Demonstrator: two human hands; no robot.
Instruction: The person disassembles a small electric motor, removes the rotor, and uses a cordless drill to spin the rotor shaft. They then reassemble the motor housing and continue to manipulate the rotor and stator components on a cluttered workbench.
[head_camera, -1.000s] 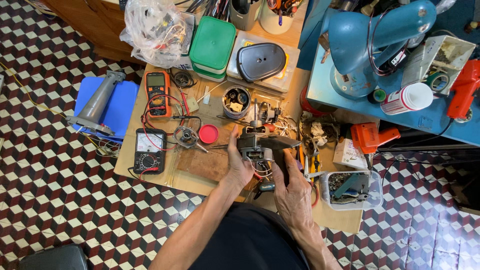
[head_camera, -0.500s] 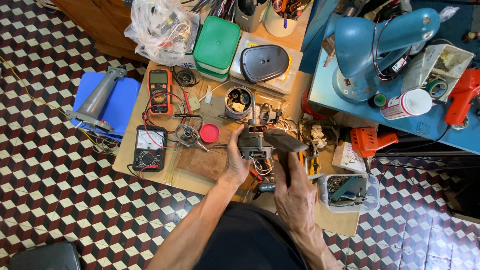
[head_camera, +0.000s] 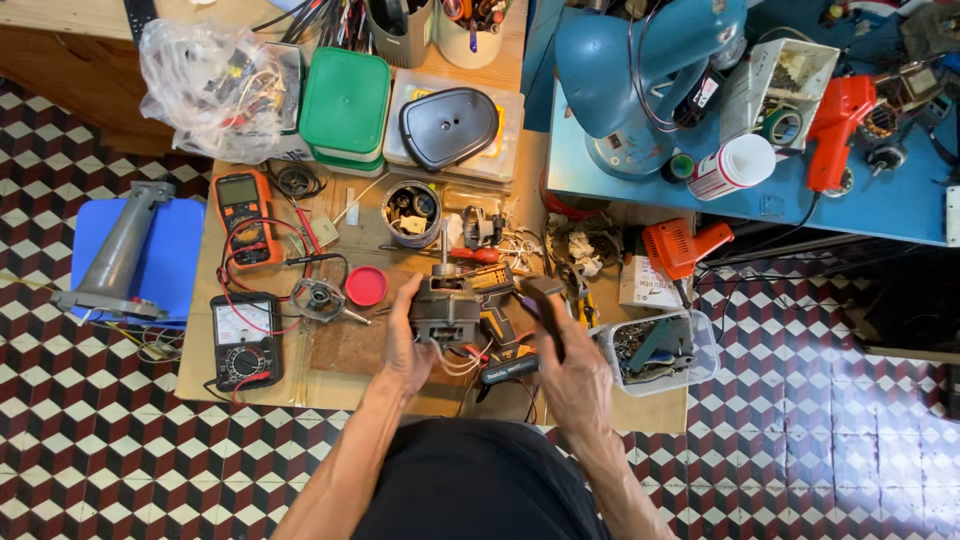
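Left hand: the left hand (head_camera: 405, 345) wraps the left side of a small electric motor (head_camera: 445, 310), fingers curled round its dark body; thumb up near the top edge
Right hand: the right hand (head_camera: 570, 365) grips a dark handled tool (head_camera: 545, 300), fingers pressed together round the handle; what kind of tool it is cannot be told from this view, its head being hidden by the hand
Motor: upright on the low wooden table (head_camera: 330, 385), thin shaft pointing away from the person; coloured wires trail from its base toward the person; it sits between the two hands, the tool just beside its right edge
Below the motor: a dark cordless tool (head_camera: 505, 370) lies on the table between the wrists
Left of the motor: a red round lid (head_camera: 366, 286) and a small metal fan-like part (head_camera: 318, 299) near each other; further left a black analogue meter (head_camera: 246, 340) and an orange multimeter (head_camera: 241, 215) with red leads
Behind the motor: a grey tin of small parts (head_camera: 411, 212); beyond it a green lidded box (head_camera: 346, 105) and a black oval cover (head_camera: 449, 127)
Right: a clear tub of bits (head_camera: 655, 350) near the right hand; an orange drill (head_camera: 682, 246) behind it
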